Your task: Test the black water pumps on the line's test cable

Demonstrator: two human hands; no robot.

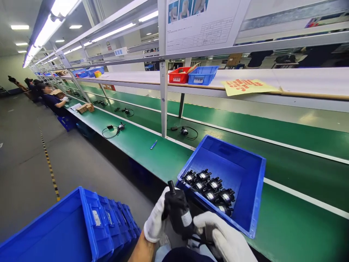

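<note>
In front of my body I hold a black pump [178, 214] with a tube-like outlet pointing up and a white label on its side. My gloved left hand [158, 216] is wrapped round it from the left. Beside its lower end, my gloved right hand [225, 231] is closed on the pump's black cable [208, 234]; part of that bundle is hidden by the fingers. Just past both hands, a blue bin [234, 160] on the bench holds several similar black pumps [214, 183] with white labels, grouped toward its near left side.
Stacked blue crates [89, 218] stand at lower left. The green bench [136, 140] bears a blue pen-like tool [153, 144] and a cabled pump [120, 126]. Another cabled pump [184, 131] lies beyond the shelf post [163, 98]. A co-worker [50, 98] sits farther along.
</note>
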